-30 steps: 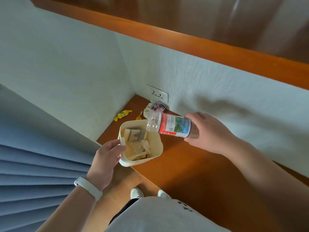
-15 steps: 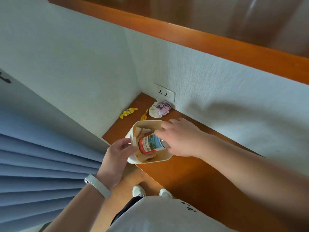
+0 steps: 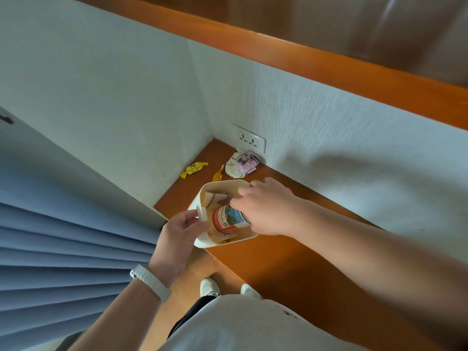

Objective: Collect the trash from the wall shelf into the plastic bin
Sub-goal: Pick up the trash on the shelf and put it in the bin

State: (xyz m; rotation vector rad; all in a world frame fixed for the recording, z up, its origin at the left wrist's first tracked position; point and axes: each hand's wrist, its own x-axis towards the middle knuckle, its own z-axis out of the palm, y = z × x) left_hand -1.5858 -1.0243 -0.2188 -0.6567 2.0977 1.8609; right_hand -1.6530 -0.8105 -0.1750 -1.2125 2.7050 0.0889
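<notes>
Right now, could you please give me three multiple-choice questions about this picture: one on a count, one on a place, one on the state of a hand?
1. How many trash pieces lie on the wall shelf, outside the plastic bin?
A) one B) three C) five
2. Where is the bottle?
A) flat on the shelf B) upright on the shelf C) in the bin
3. What does the left hand do?
A) grips the bin's rim B) hangs free C) rests flat on the shelf

1 B: a yellow candy, an orange wrapper and a crumpled packet lie there.
2 C: the right hand holds it inside the bin.
3 A: its fingers curl round the rim.
</notes>
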